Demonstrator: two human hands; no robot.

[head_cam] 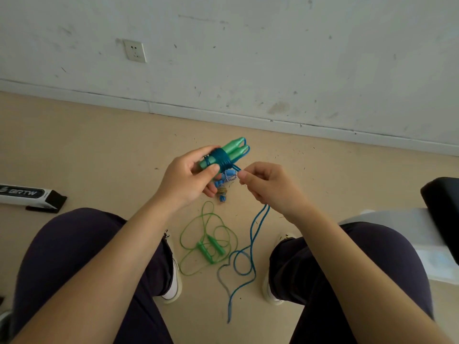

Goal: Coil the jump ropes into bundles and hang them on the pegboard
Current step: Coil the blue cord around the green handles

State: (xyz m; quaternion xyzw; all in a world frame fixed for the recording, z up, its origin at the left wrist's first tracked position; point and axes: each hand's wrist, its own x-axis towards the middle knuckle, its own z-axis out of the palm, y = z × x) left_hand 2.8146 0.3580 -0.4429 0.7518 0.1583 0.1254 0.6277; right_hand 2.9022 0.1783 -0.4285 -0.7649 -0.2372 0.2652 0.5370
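gripping the green handles (229, 151), left hand (188, 178); right hand (263, 183) pinching the blue rope (250, 234).

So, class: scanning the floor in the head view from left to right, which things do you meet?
Black-and-white box → green jump rope → trailing blue rope → black object at the right edge.

Green rope (208, 244) on floor between feet

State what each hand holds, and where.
Left hand grips the green handles at their rope-wrapped middle; right hand pinches the blue rope beside the wraps.
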